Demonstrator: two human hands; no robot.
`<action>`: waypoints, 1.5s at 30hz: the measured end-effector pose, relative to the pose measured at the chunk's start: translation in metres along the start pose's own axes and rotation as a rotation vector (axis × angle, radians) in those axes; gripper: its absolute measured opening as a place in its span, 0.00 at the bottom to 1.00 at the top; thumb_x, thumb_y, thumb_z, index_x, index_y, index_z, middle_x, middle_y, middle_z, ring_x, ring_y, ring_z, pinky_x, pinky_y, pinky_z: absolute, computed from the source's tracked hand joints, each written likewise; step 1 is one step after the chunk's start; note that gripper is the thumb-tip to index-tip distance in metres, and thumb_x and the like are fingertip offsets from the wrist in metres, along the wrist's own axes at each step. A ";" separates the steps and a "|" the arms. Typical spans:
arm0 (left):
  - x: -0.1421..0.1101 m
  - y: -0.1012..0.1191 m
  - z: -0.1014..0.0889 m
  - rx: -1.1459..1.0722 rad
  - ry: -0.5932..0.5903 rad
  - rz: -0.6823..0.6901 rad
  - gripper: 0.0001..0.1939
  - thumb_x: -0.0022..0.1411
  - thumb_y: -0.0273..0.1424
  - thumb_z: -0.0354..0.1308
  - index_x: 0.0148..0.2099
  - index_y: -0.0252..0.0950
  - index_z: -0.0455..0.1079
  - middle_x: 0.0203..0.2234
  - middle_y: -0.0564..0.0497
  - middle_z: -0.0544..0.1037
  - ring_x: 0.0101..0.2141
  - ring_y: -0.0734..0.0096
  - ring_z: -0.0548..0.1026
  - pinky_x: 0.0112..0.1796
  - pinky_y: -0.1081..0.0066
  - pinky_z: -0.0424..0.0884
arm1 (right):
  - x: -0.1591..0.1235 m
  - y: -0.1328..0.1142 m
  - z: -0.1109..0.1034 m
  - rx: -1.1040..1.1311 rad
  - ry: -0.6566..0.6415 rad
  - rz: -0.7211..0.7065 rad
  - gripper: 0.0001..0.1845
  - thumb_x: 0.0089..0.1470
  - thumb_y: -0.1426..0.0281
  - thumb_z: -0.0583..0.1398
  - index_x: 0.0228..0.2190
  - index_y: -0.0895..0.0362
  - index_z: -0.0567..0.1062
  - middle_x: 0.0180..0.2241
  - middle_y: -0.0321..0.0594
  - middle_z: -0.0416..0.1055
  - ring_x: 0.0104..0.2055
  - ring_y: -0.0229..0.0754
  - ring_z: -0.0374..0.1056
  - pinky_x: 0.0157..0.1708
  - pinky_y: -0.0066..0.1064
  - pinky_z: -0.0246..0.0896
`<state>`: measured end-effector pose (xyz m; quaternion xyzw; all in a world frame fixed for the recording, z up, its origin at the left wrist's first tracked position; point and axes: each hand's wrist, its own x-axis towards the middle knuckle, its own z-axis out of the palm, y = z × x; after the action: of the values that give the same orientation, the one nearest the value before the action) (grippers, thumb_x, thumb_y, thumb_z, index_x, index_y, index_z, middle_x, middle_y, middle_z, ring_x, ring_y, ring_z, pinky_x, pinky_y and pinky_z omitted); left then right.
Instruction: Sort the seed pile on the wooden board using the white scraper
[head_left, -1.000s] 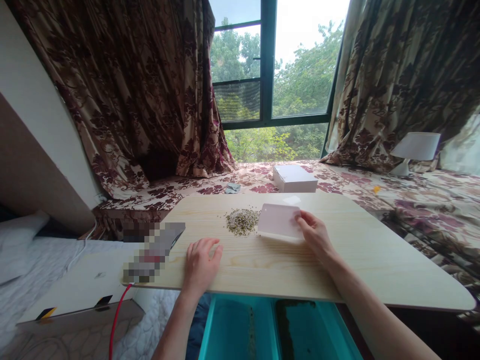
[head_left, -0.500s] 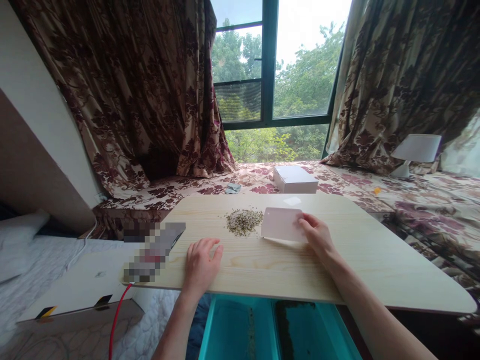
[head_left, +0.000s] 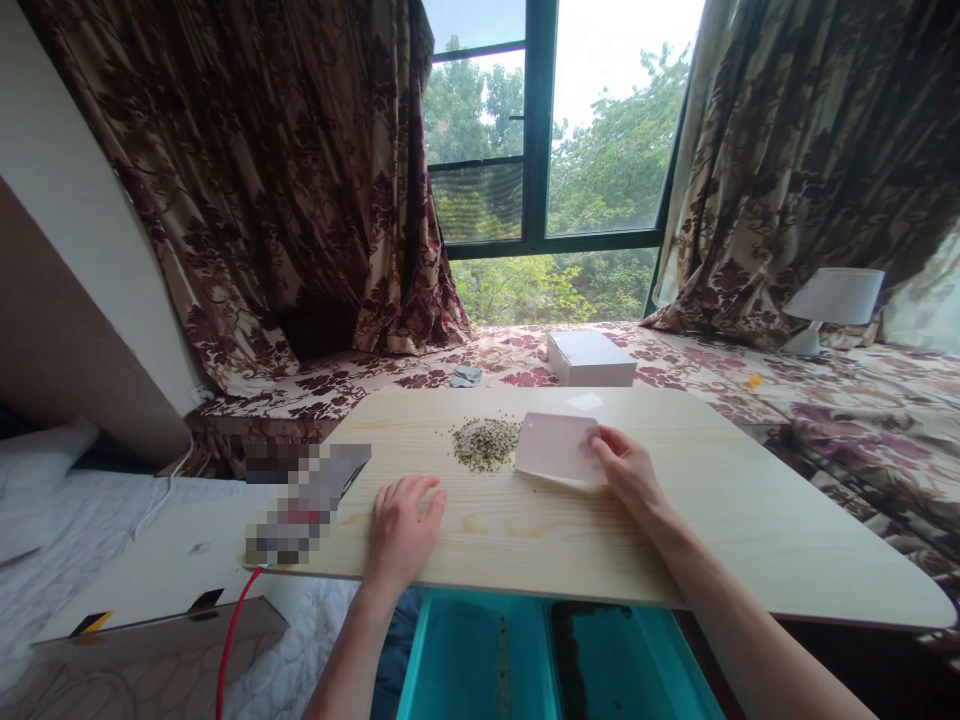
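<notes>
My right hand (head_left: 626, 468) pinches the right edge of a thin, translucent white plastic sheet (head_left: 559, 447), shaped like a scraper. The sheet's left edge meets the right side of a heap of small green and pale beans or seeds (head_left: 484, 443), and a stray one lies just in front of it. My left hand (head_left: 406, 525) rests on the light wooden table (head_left: 510, 545) near its front edge, fingers loosely curved and apart, with nothing in it.
Two turquoise bins (head_left: 480, 660) stand below the table's front edge, the right one holding dark material. A pixelated object (head_left: 307, 510) with a red cable (head_left: 231, 630) lies at the table's left. Behind stand a white box (head_left: 591, 358) and a lamp (head_left: 836, 298).
My right hand has moved the plastic sheet slightly left, against the heap's right side. My left hand has stayed where it was.
</notes>
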<state>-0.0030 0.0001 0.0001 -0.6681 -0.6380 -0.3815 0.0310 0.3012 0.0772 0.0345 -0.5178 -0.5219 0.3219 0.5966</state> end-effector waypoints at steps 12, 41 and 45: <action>0.000 0.000 0.001 0.001 0.011 0.002 0.13 0.62 0.37 0.51 0.40 0.39 0.74 0.39 0.48 0.80 0.43 0.60 0.75 0.50 0.58 0.66 | 0.000 0.000 0.003 0.030 -0.014 0.022 0.19 0.39 0.60 0.61 0.32 0.58 0.79 0.29 0.42 0.78 0.29 0.43 0.71 0.26 0.31 0.64; 0.000 0.003 -0.001 0.000 -0.015 -0.015 0.13 0.62 0.37 0.50 0.41 0.40 0.74 0.40 0.49 0.80 0.43 0.61 0.75 0.52 0.57 0.64 | -0.002 -0.001 0.007 0.110 -0.058 0.005 0.21 0.40 0.56 0.64 0.32 0.58 0.77 0.29 0.42 0.78 0.29 0.42 0.71 0.25 0.30 0.67; 0.000 0.002 -0.001 -0.006 -0.017 -0.016 0.13 0.62 0.37 0.50 0.41 0.40 0.74 0.40 0.49 0.80 0.43 0.61 0.74 0.52 0.58 0.65 | -0.003 -0.002 0.008 0.084 -0.095 -0.014 0.21 0.40 0.54 0.64 0.32 0.58 0.77 0.29 0.42 0.77 0.28 0.42 0.71 0.24 0.30 0.67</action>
<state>-0.0018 -0.0005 0.0012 -0.6661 -0.6426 -0.3780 0.0206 0.2930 0.0763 0.0346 -0.4729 -0.5391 0.3637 0.5946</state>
